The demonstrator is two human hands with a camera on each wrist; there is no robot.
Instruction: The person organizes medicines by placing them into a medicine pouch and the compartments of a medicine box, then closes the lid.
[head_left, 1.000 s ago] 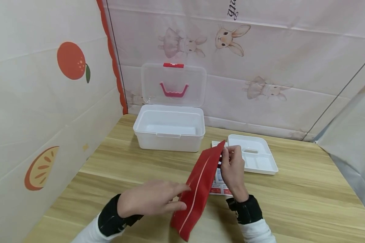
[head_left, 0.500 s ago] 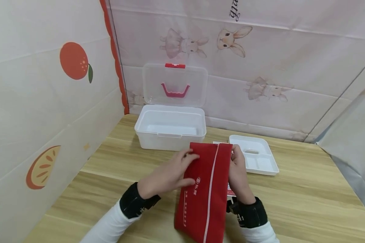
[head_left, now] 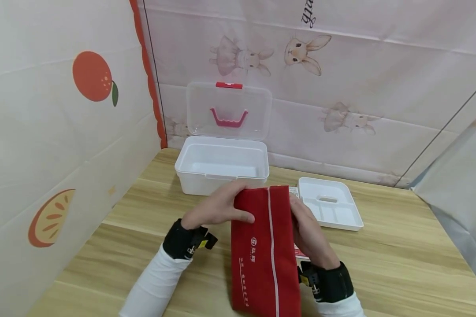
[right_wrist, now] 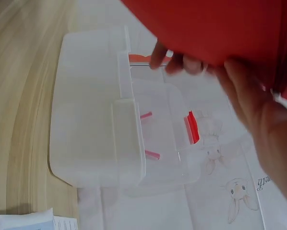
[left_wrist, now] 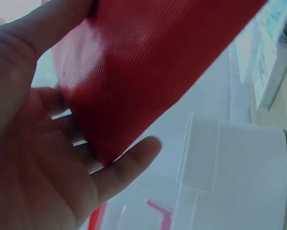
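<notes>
A red zip pouch with white lettering and a pale stripe stands upright between both hands. My left hand holds its top left corner, thumb on the front and the fingers behind; in the left wrist view the left hand has its fingers round the pouch's corner. My right hand grips the right edge, its fingertips hidden by the pouch in the head view. In the right wrist view the right hand lies against the red fabric, near a zip.
Behind the pouch stands a white box with its clear lid raised, a pink handle on it. A white divided tray lies to the right. Part of a printed sheet shows beside the pouch. Printed cloth hangs behind.
The pouch has turned from edge-on and slanted to upright with its lettered front showing. My left hand has moved up and right to its top corner and taken hold; the right hand has shifted slightly lower.
</notes>
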